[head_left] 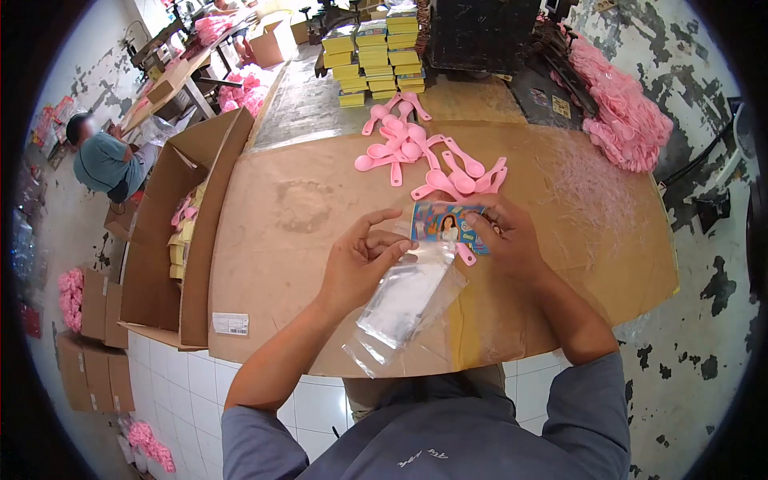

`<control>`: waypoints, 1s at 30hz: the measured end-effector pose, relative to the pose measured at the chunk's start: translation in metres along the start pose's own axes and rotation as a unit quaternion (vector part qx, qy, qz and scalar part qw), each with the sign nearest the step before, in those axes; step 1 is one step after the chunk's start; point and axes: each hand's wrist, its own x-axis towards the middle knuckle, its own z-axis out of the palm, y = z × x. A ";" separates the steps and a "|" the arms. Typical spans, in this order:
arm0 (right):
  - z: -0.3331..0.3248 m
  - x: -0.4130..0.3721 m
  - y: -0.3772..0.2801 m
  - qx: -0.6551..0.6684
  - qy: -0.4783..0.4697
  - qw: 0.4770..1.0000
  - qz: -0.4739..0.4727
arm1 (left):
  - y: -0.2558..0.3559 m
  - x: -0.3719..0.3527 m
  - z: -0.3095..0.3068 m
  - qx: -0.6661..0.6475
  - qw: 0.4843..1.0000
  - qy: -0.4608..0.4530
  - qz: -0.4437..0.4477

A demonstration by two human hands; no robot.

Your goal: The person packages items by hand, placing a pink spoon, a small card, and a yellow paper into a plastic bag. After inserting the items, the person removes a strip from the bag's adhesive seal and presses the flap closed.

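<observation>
My right hand (512, 240) pinches a colourful printed card (436, 222) by its right side, thumb on the front. The handle end of a pink spoon (466, 254) shows just below the card, partly hidden by it. Curled fingers of my left hand (360, 260) close at the mouth of a clear plastic bag (428, 260), right at the card's lower left edge. Under this lies a stack of clear plastic bags (400, 300) on the cardboard-covered table (280, 272). A loose pile of pink spoons (460, 172) spreads just beyond my hands.
Stacks of yellow-edged cards (372, 60) stand at the back beside a black box (482, 36). An open carton (152, 280) with packed goods borders the table's left. Pink pieces (624, 108) heap at the right. Another person (108, 160) sits at the far left.
</observation>
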 end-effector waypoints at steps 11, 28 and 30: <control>0.008 -0.005 -0.021 -0.176 -0.123 0.975 -0.053 | 0.004 -0.006 0.004 0.181 0.981 -0.061 0.042; 0.024 -0.010 -0.011 -0.120 -0.132 0.978 -0.108 | -0.002 -0.005 0.004 0.150 0.987 -0.039 0.044; 0.018 -0.005 -0.008 -0.164 -0.104 0.972 -0.132 | -0.005 -0.005 0.002 0.160 0.985 -0.029 0.050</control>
